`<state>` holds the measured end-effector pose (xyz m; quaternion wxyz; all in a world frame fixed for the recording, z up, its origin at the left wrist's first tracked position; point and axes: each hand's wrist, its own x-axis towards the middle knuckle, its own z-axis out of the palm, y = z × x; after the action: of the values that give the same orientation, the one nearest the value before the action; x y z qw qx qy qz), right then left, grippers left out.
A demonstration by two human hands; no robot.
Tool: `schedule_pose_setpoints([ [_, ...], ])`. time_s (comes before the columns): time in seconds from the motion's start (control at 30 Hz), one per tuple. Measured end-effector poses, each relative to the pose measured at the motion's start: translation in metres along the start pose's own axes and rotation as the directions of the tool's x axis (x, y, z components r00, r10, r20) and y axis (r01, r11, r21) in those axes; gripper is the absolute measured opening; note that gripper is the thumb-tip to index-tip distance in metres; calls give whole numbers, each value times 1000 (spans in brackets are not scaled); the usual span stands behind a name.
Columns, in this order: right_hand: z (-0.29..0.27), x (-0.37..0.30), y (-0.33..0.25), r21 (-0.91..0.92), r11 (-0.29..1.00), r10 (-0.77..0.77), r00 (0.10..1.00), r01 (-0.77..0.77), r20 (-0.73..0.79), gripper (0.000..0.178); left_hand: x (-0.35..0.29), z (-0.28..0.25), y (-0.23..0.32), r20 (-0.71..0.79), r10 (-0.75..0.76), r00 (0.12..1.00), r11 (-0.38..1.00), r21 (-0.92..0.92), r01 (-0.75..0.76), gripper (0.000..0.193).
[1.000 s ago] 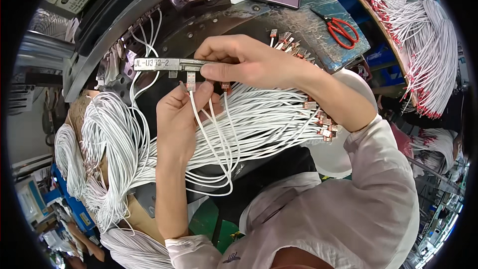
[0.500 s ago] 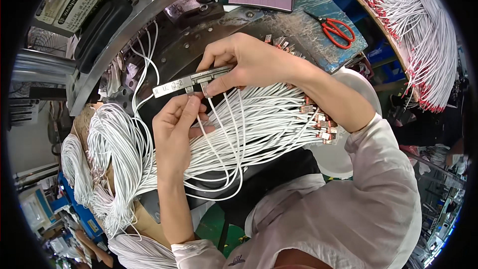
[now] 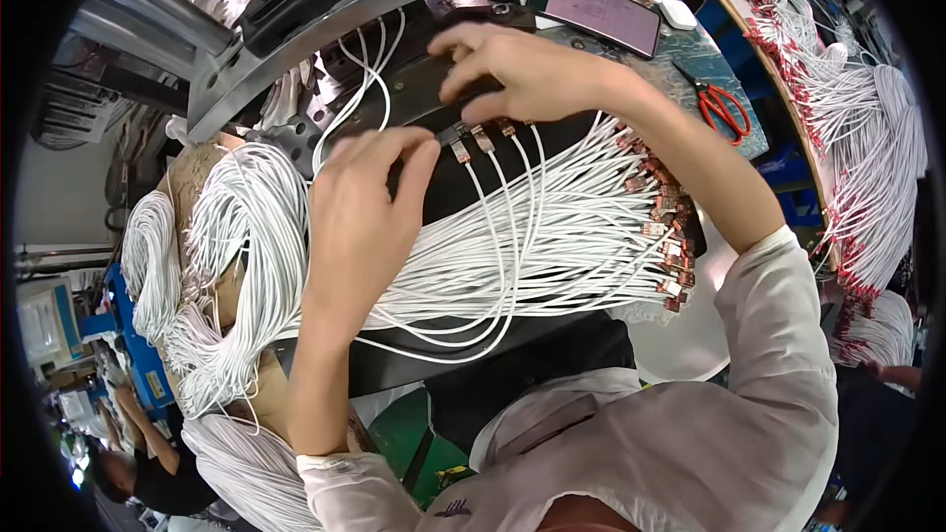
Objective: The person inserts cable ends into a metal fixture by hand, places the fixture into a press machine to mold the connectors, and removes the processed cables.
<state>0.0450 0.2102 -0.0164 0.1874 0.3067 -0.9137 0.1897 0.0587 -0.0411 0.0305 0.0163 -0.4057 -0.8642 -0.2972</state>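
Observation:
My left hand (image 3: 367, 222) is over the white cables, back upward and blurred. Its thumb and index tips come close together beside the connectors; whether they hold anything cannot be seen. Above and to the right, my right hand (image 3: 527, 74) has its fingers bent and apart, with nothing visible in them. Between the hands, several small metal connectors (image 3: 482, 140) sit in a row on white leads (image 3: 512, 227) that loop down toward me. Below lies a thick bundle of white cables (image 3: 552, 246), its reddish-brown connector ends (image 3: 672, 246) fanned out to the right.
A curved metal machine frame (image 3: 365, 15) arches over the upper left. Coiled white cables (image 3: 246, 207) lie at left. A phone (image 3: 601, 12) and red-handled scissors (image 3: 722, 113) rest on the worn table. More red-tipped white cables (image 3: 867, 148) hang over a bench at far right.
The labelled metal strip that both hands held is no longer plainly visible. My right hand has let go and spread its fingers. The head view has shifted, moving the scene.

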Motion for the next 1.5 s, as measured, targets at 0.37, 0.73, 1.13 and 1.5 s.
schedule_pose_setpoints([
  [0.37, 41, 77, 102, -294, 950, -152, 673, -102, -724, 37, 103, 70, -86, -402, 550, 732, 641, 765, -61, 23],
  [0.73, -15, -18, 8, -100, 880, 452, 883, -464, -122, 31, -42, -75, -34, -463, 528, 712, 848, 333, -412, 29],
  [1.13, -66, -7, -62, 247, 939, 205, 967, -238, 151, 19, -84, -130, -121, -464, 168, 870, 670, 701, 244, 29],
  [1.5, -45, -105, -22, -133, 926, 361, 932, -353, 34, 35, -54, 33, 38, -12, 348, 938, 938, -4, -348, 26],
])
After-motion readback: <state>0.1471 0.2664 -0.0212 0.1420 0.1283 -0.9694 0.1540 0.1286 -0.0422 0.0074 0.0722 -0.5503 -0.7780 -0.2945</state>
